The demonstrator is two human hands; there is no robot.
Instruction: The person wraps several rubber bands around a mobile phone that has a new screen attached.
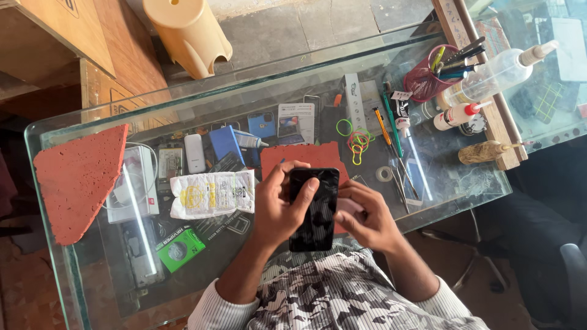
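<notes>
A black smartphone (315, 209) with a dark, glossy screen is held upright over the near edge of a glass counter (244, 98). My left hand (278, 205) grips its left side, thumb lying across the screen. My right hand (367, 217) is at the phone's right edge, fingers curled against it, with something pale just showing under them. A red foam mat (299, 157) lies on the glass just beyond the phone.
A second red foam piece (79, 180) sits far left. A crumpled white packet (211, 194), coloured rubber bands (356, 140), pens and tweezers (391, 140), a pink mesh pen cup (425, 79), squeeze bottles (489, 76) and a tape roll (384, 174) crowd the counter. A tan stool (186, 33) stands beyond.
</notes>
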